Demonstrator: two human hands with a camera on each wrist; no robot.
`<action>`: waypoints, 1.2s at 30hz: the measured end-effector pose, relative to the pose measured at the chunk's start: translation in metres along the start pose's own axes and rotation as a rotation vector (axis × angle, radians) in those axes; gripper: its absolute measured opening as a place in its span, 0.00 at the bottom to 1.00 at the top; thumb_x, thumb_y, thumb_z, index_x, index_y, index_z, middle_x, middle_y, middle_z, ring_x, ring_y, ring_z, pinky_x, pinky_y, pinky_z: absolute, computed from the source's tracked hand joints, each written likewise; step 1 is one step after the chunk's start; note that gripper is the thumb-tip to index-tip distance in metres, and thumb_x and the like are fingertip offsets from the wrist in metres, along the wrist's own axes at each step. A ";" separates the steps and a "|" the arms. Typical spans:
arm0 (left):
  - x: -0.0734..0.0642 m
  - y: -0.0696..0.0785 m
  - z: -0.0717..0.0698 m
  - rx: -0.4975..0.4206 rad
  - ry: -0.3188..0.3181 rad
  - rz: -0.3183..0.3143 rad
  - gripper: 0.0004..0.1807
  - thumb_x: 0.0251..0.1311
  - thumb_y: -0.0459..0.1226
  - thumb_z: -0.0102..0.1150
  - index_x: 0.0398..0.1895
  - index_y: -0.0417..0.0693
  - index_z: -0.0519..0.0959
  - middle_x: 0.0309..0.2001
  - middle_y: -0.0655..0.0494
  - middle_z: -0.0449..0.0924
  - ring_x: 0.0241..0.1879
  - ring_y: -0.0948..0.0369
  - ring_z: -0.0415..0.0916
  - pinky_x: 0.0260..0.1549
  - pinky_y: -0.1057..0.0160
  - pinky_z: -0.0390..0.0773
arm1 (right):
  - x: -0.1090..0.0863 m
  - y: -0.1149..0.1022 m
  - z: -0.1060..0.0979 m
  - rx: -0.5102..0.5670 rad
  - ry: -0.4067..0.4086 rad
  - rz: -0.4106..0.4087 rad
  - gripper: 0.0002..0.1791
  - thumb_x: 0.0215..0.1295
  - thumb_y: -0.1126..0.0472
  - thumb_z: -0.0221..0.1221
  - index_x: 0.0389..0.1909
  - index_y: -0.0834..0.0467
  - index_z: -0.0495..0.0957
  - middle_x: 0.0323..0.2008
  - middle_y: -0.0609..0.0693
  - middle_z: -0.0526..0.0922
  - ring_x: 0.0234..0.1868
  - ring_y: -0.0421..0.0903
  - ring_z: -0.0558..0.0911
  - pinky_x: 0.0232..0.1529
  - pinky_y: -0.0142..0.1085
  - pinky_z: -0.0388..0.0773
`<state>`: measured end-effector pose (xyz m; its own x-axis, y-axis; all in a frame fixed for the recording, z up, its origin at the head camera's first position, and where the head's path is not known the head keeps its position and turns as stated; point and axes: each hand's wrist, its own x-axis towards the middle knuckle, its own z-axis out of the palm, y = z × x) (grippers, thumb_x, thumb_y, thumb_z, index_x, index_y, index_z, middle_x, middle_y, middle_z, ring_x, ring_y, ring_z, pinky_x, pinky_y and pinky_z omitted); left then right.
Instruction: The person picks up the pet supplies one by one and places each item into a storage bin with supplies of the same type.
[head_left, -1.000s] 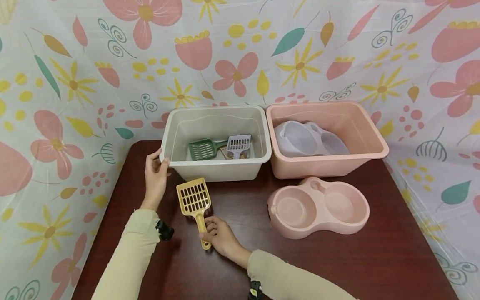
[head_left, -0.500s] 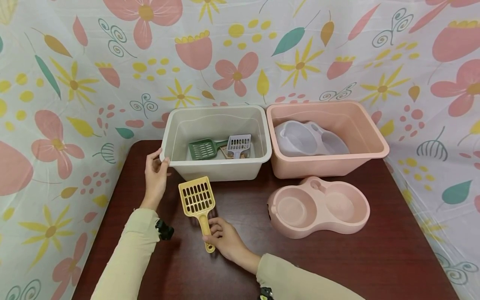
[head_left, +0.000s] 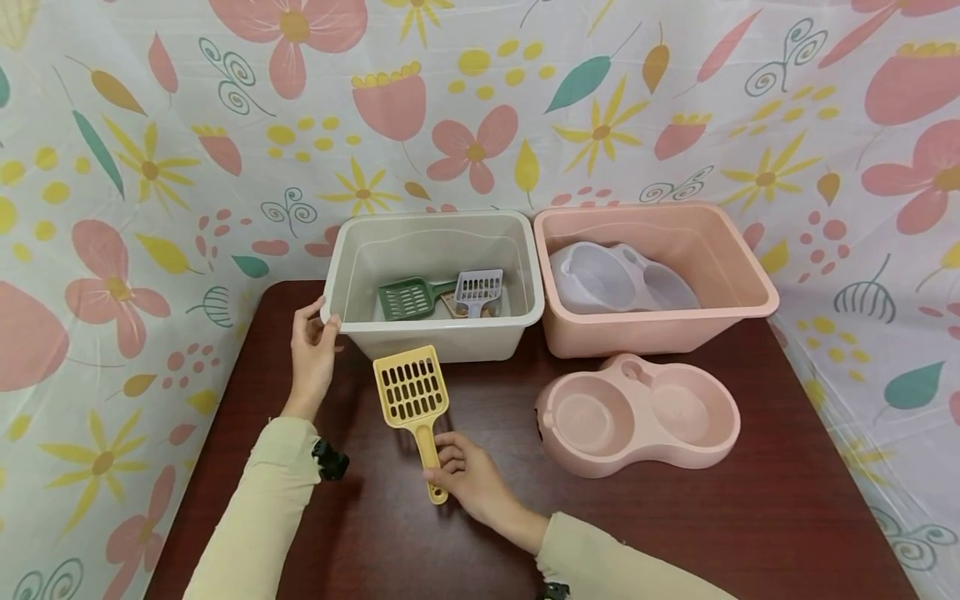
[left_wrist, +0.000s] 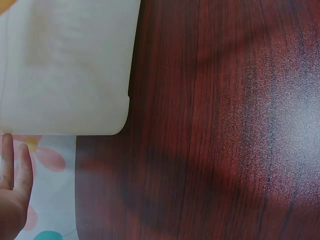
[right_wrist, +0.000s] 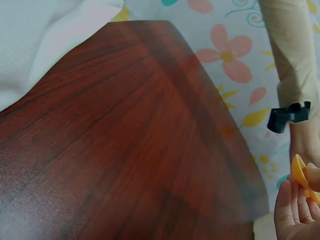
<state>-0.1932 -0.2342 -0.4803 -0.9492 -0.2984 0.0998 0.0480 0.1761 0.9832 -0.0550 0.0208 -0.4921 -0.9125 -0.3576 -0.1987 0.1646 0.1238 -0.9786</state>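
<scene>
In the head view, my right hand point(head_left: 474, 482) grips the handle of a yellow litter scoop point(head_left: 411, 385). The scoop's slotted head points away from me, above the table in front of the grey litter box point(head_left: 435, 340). My left hand point(head_left: 312, 354) holds that box's front left corner, thumb and fingers at the rim. In the left wrist view, two fingers point(left_wrist: 8, 160) reach up to the box's pale side. A green scoop point(head_left: 407, 298) and a lilac scoop point(head_left: 478, 287) lie inside it; brownish pieces beneath are partly hidden. Only a bit of the yellow scoop shows in the right wrist view.
A pink litter box point(head_left: 622, 333) stands right beside the grey one, with a lilac double bowl point(head_left: 600, 279) tilted inside. On the dark wood table point(head_left: 480, 550), a pink double pet bowl point(head_left: 637, 425) sits in front. Flowered cloth point(head_left: 480, 100) hangs behind.
My right hand has carried the yellow scoop to the right and slightly away from me. My left hand stays at the grey box's corner.
</scene>
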 end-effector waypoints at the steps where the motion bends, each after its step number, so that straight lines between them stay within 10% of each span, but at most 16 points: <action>1: 0.000 0.000 0.000 0.000 0.000 0.000 0.24 0.75 0.43 0.49 0.71 0.52 0.64 0.51 0.56 0.73 0.46 0.59 0.73 0.42 0.58 0.76 | -0.001 -0.002 -0.002 0.011 -0.002 -0.003 0.23 0.63 0.69 0.66 0.56 0.70 0.72 0.35 0.53 0.81 0.33 0.41 0.77 0.33 0.29 0.75; 14: -0.014 0.034 0.001 -0.001 -0.024 -0.006 0.24 0.75 0.37 0.48 0.71 0.42 0.62 0.50 0.53 0.73 0.43 0.62 0.72 0.43 0.55 0.76 | 0.000 -0.018 -0.014 0.042 0.031 -0.064 0.22 0.60 0.72 0.66 0.54 0.72 0.72 0.34 0.55 0.80 0.32 0.42 0.76 0.35 0.28 0.75; 36: -0.016 0.035 0.002 -0.019 -0.028 -0.011 0.25 0.75 0.37 0.48 0.71 0.42 0.62 0.55 0.44 0.73 0.44 0.61 0.73 0.43 0.57 0.76 | -0.005 -0.034 -0.030 -0.024 0.033 -0.091 0.22 0.61 0.70 0.66 0.54 0.70 0.73 0.35 0.54 0.81 0.34 0.43 0.78 0.37 0.29 0.76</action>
<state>-0.1772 -0.2217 -0.4478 -0.9581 -0.2736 0.0844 0.0427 0.1552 0.9870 -0.0675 0.0462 -0.4562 -0.9351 -0.3381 -0.1065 0.0715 0.1145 -0.9909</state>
